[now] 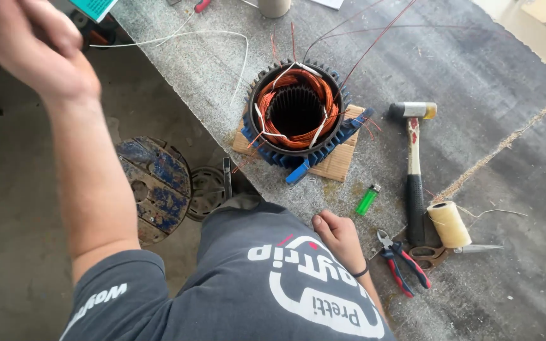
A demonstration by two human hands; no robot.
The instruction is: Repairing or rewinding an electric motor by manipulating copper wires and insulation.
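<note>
1. Grey, rough workbench (475,95) fills the head view, running diagonally, with a concrete floor on my left side where a worn blue wooden cable spool (153,186) lies flat.

2. My left hand (30,47) is raised high at the frame's upper left, well apart from the bench. Its fingers look loosely curled; I cannot tell whether it holds anything.

3. My right hand (339,237) rests at the near bench edge against my shirt, fingers curled under, nothing visibly gripped. Nearest to it are a green lighter (368,199) and red-handled pliers (402,262).

4. Stator (298,113), a blue finned housing with copper windings, sits on a cardboard pad (339,161) mid-bench, well apart from both hands. Its bore axis stands upright, the open end facing up at the camera. Loose copper wire leads (361,44) run from it toward the far edge.

5. To the right lie a mallet (414,164), handle pointing toward me, a spool of pale twine (448,224), and scissors (437,254) partly under the mallet handle.

6. Risk, in my judgement: the trailing leads could snag on a sleeve or tool and drag or kink the windings; the pad is small, so a sideways knock could shift the stator toward the bench edge. The lighter lies near the twine, a fire concern if lit carelessly.
</note>
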